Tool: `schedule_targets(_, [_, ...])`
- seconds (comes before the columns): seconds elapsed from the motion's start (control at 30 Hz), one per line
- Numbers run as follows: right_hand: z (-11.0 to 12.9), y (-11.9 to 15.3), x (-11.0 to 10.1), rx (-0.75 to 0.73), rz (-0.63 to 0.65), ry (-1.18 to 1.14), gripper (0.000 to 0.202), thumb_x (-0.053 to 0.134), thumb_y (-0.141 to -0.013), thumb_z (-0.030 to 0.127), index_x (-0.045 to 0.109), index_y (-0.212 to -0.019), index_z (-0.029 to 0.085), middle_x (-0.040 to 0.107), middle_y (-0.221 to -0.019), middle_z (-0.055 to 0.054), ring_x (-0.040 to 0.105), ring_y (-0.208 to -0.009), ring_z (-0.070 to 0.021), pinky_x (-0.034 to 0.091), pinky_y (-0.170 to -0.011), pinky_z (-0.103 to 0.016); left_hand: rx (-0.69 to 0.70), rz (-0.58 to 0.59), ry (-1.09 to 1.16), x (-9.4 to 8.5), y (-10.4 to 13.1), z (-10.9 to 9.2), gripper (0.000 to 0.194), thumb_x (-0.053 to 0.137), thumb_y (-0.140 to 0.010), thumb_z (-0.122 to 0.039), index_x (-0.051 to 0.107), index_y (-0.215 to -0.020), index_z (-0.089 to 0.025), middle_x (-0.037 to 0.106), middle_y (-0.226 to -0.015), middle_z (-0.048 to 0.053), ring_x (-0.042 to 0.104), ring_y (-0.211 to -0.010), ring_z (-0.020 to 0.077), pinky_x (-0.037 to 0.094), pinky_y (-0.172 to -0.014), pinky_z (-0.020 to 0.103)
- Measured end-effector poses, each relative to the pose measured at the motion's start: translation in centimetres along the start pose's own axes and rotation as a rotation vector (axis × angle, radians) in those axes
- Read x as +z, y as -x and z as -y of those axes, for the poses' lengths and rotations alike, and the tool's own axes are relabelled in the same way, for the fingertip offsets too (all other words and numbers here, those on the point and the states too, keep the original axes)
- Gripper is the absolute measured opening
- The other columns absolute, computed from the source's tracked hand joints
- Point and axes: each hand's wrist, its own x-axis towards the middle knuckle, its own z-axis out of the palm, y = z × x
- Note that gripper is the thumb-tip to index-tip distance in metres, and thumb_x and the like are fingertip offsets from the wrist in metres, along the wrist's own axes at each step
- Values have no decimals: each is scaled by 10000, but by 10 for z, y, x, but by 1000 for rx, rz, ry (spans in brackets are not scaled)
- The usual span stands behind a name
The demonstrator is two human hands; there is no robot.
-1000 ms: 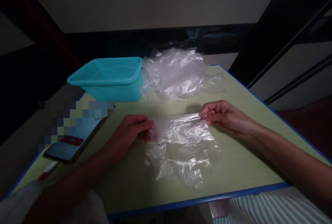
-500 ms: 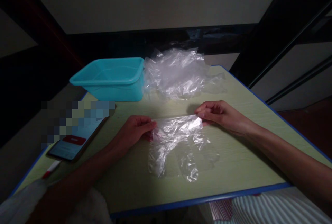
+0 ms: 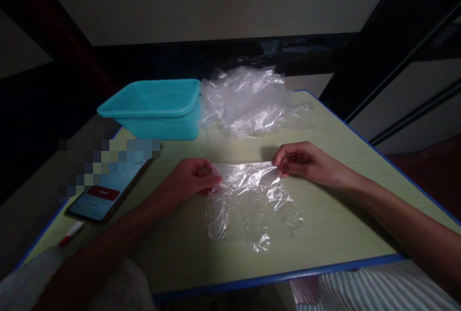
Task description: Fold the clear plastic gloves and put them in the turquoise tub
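Observation:
A thin clear plastic disposable glove [image 3: 248,181] is stretched between my two hands just above the table, its finger-like strips spreading toward me. My left hand [image 3: 196,176] pinches the far left corner, with the thumb on top. At the far right corner, my right hand [image 3: 295,159] holds the edge between thumb and fingertips. The upper edge runs nearly straight from hand to hand. Behind it lies a heap of crumpled clear plastic [image 3: 248,102], which looks like more such gloves.
A turquoise plastic basin [image 3: 162,126] stands at the back left, against the plastic heap. Left of my forearm are a phone [image 3: 108,186] with a lit screen and a white-and-red pen [image 3: 72,231]. The pale table [image 3: 342,224] has a blue edge.
My left thumb has shifted slightly right and down over the glove. My right hand has moved a little right and down. The upper edge is straighter, and the hanging strips have shifted.

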Motion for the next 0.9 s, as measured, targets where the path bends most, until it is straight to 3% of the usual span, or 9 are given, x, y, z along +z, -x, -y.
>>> schedule_targets(0.23, [0, 0, -2, 47, 58, -29, 38, 636, -696, 131, 607, -711, 150, 621, -622, 25, 557, -553, -74, 449, -552, -224, 55, 52, -27, -7, -3, 9, 392, 724, -505, -210, 527, -842, -177, 630, -499, -53, 564, -438, 119, 386, -443, 182])
schedule_targets(0.43, [3, 3, -3, 128, 159, -72, 59, 664, -707, 152, 641, -761, 147, 629, -624, 27, 564, -545, -67, 465, -540, -209, 69, -16, -17, -6, 1, -3, 536, 704, -504, -183, 491, -996, -166, 591, -501, -81, 550, -439, 114, 382, -437, 184])
schedule_targets(0.7, [14, 12, 2, 216, 439, -128, 167, 628, -767, 164, 662, -929, 138, 673, -700, -11, 624, -620, -74, 484, -554, -167, 136, -210, 1, -4, -7, -7, 514, 692, -531, -163, 469, -994, -187, 559, -554, -102, 513, -408, 82, 353, -398, 163])
schedule_targets(0.9, [21, 19, 4, 177, 695, -22, 229, 614, -782, 171, 653, -1004, 131, 678, -808, -42, 633, -651, -94, 496, -554, -180, 263, -221, 37, 1, -15, -2, 518, 702, -585, -219, 437, -1029, -196, 645, -760, -28, 649, -653, 148, 486, -571, 238])
